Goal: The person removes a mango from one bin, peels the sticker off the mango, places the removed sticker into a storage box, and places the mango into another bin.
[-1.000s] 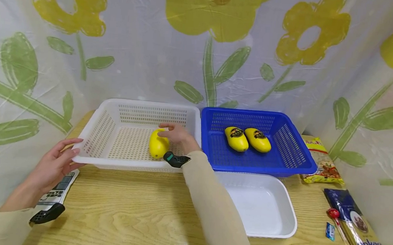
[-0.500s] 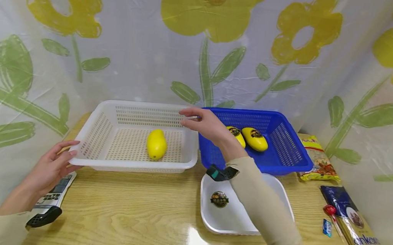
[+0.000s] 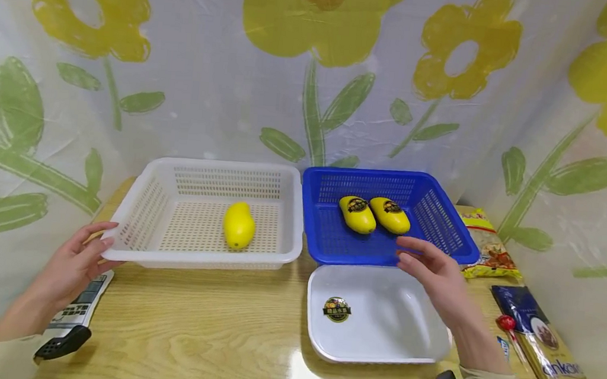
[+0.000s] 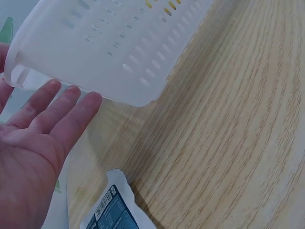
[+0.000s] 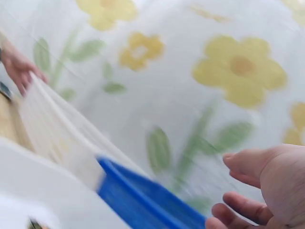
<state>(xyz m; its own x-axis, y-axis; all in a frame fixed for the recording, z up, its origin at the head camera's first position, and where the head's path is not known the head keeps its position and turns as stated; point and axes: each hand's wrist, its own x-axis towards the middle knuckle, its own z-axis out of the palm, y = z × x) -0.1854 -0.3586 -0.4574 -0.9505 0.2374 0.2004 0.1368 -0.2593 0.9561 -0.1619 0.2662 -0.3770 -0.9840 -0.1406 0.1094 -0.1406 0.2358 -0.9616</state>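
Observation:
My left hand (image 3: 64,269) holds the front left corner of a white slotted basket (image 3: 198,260); in the left wrist view its fingertips (image 4: 90,102) lie along the underside of the rim. One yellow mango (image 3: 239,226) without a label lies inside. Two more mangoes, one on the left (image 3: 357,214) and one on the right (image 3: 390,215), carry dark round labels in the blue basket (image 3: 317,238). Over the right side of a white tray (image 3: 371,351) hovers my right hand (image 3: 443,284), holding nothing, fingers loosely bent. A round black-and-gold sticker (image 3: 337,309) shows at the tray's left.
Both baskets stand side by side before a flowered curtain (image 3: 197,110). On the right lie a yellow snack bag (image 3: 492,243), a long pasta packet (image 3: 553,352), a red lollipop (image 3: 506,323) and small blue sachets. A printed packet (image 3: 80,306) is under the left forearm.
My right hand has left the mango in the white basket and swung right, past the blue basket, to above the tray. The left hand keeps its hold on the rim.

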